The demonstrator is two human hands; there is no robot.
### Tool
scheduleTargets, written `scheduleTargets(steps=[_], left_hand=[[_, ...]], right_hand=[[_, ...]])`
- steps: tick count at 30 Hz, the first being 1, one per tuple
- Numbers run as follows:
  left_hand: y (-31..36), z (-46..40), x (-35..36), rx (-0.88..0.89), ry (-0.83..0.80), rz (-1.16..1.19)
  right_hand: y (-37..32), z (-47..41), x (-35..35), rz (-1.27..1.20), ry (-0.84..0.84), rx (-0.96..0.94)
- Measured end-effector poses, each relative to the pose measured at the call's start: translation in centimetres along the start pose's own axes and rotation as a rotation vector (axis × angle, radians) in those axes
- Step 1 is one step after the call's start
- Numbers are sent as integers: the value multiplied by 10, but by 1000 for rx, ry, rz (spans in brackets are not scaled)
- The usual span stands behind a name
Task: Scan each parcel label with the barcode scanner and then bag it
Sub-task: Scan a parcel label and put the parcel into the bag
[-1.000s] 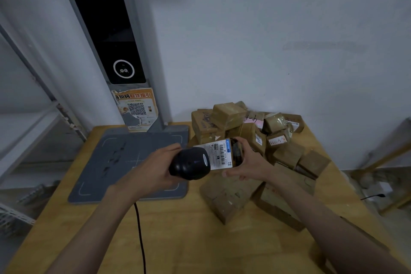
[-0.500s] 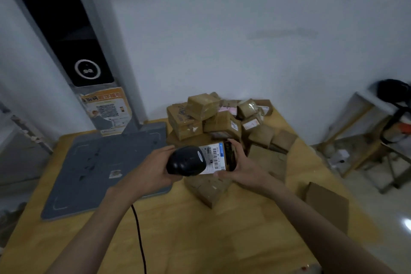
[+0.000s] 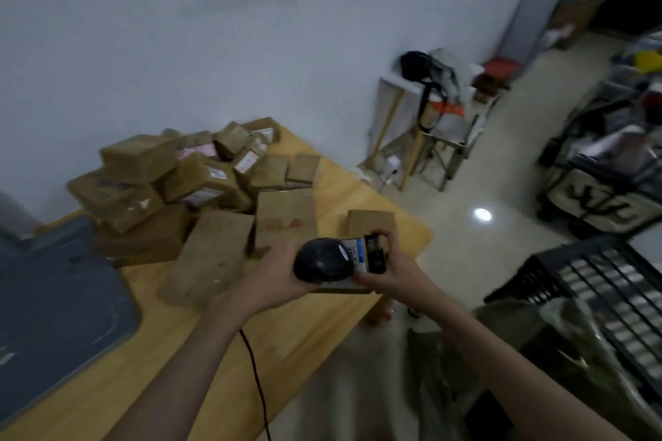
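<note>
Grey mat (image 3: 53,297) at 9 o'clock, flat on the wood worktop (image 3: 179,369). Pile of brown boxes (image 3: 186,190) at 10–11 o'clock, stacked vs the wall, some w/ white labels; blurred, text unreadable. Left hand (image 3: 267,279) near centre, fingers curled round the black scanner (image 3: 322,261), its cable (image 3: 256,379) trailing down toward 6 o'clock. Scanner head sits just over the parcel (image 3: 369,254), touching or nearly so, can't tell. Right hand (image 3: 390,270) just at 3 o'clock of it, thumb and fingers gripping the small parcel's edges, white label face up. Parcel is held above the worktop's right edge, in front of a lone box (image 3: 370,222). Black crate (image 3: 591,290) on the floor at 4 o'clock; cluttered shelves at 2 o'clock.
</note>
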State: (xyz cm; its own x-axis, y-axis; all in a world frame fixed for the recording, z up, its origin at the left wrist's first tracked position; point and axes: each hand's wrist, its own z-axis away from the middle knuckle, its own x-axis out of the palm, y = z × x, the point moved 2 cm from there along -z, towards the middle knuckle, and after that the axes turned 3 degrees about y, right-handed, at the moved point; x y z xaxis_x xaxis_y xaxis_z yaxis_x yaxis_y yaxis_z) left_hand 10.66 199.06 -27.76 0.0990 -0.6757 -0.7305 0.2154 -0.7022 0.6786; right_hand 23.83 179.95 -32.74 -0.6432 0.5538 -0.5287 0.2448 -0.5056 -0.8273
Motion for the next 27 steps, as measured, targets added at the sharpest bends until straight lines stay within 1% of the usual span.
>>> scheduleTargets(steps=[4,8,11,16,20,23,27], left_hand=[[38,-26,50,-2,-89,24],[84,-41,105,27,-168,44],[111,-46,152,18,-248,47],[137,-48,230,9,-369,-13],[148,-46,283,14,-479,-45],[156,-47,311,-1,-527,-35],[167,-51,334,24,-549,-51]], right_hand=[[45,33,-46,-7,112,63],[99,75,-88,-23,164,164],[143,112,-108,-14,212,248],[220,172,-120,57,262,413],[273,213,-117,114,250,527],[300,231,-120,150,244,570],[326,240,-131,183,232,612]])
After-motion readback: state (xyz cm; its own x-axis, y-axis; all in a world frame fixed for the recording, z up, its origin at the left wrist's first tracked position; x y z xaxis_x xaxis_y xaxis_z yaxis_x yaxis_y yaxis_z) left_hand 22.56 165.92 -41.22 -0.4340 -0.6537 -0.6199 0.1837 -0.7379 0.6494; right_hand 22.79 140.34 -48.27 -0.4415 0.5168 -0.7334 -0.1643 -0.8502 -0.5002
